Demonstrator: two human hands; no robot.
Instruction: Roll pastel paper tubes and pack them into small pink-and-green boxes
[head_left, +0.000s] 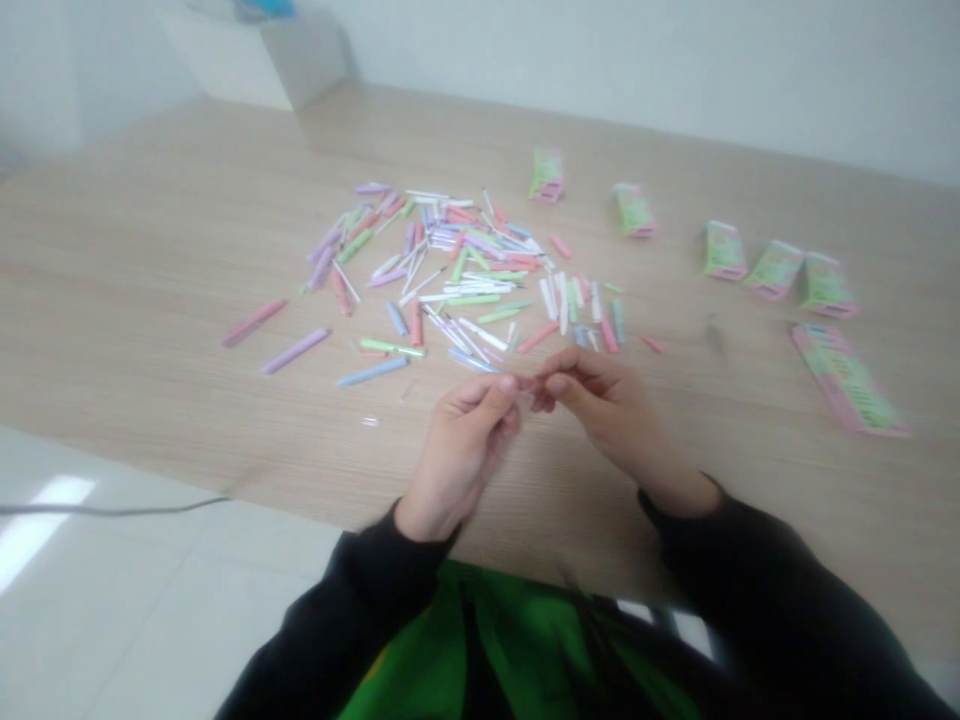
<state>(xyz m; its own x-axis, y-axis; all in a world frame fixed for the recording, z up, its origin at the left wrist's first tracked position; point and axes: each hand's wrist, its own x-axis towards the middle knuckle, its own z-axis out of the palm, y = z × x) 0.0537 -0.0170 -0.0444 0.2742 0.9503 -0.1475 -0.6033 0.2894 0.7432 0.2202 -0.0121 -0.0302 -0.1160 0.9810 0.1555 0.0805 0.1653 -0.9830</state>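
Pink piece (528, 384) sits, seemingly pinched, between left hand (466, 432) and right hand (611, 408).

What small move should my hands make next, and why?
Perhaps steady the small reddish piece with the left hand and gently adjust the right hand, since both hands' fingertips meet at it, though blur hides its exact shape.

- Pink, purple, green, blue and white were seen on the pen parts (474, 299), centre.
- Pink and green were printed on the boxes (776, 269), upper right.
- The table (187, 220) was streaked with pale brown grain.
- The sleeves (765, 570), bottom, were coloured black.
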